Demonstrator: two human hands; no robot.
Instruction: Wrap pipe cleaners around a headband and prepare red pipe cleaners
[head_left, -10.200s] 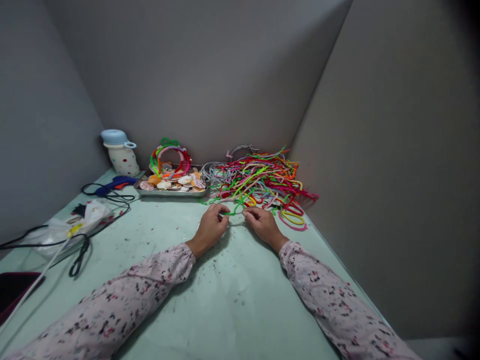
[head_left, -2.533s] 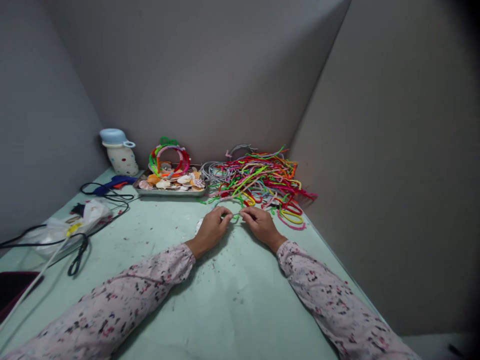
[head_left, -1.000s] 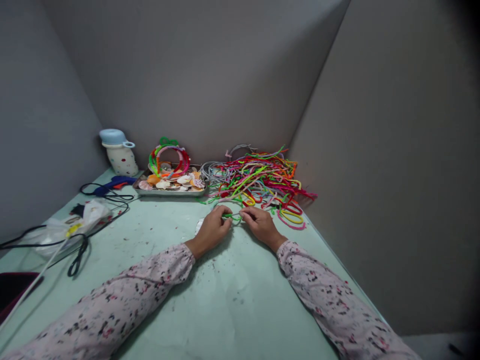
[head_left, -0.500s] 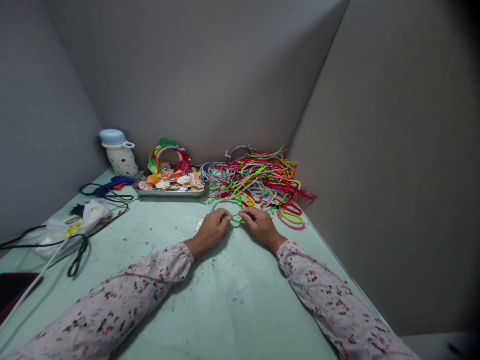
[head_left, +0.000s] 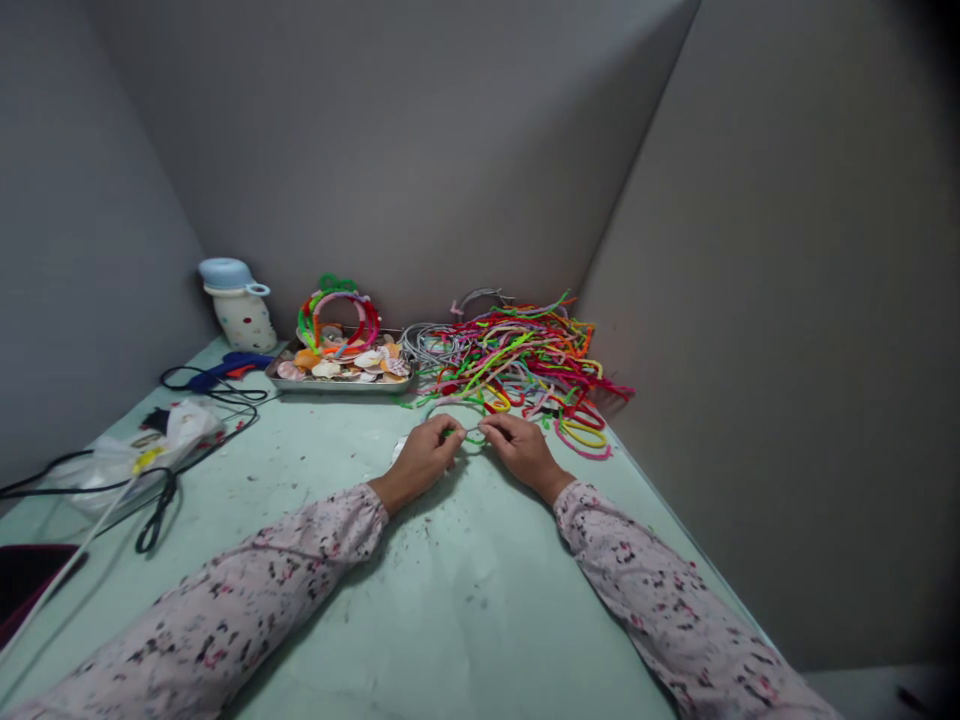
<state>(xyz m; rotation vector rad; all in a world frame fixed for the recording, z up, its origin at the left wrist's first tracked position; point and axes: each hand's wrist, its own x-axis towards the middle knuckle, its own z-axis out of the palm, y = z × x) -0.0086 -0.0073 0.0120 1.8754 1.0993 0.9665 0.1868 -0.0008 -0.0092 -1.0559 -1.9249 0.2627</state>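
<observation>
My left hand (head_left: 425, 455) and my right hand (head_left: 523, 452) pinch a thin wire ring (head_left: 457, 403) over the middle of the table, their fingertips a short gap apart. Beyond the fingers the far side of the ring curves, looking greyish green. A bit of bright green pipe cleaner (head_left: 475, 441) shows in the gap, and more green peeks out at the left fingertips. How the ends join is hidden by the fingers. Just behind the hands lies a tangled heap of coloured pipe cleaners (head_left: 525, 345).
A metal tray (head_left: 337, 388) of seashells stands at the back, with wrapped colourful hoops (head_left: 304, 325) on top. Coiled grey wire (head_left: 429, 345) lies beside it. At left are a bottle (head_left: 244, 318), a blue-handled tool (head_left: 225, 370), black cable (head_left: 169, 490) and a plastic bag (head_left: 187, 430).
My left fingertips have shifted very slightly right, narrowing the gap to the right hand. The right hand and the things around look unchanged.
</observation>
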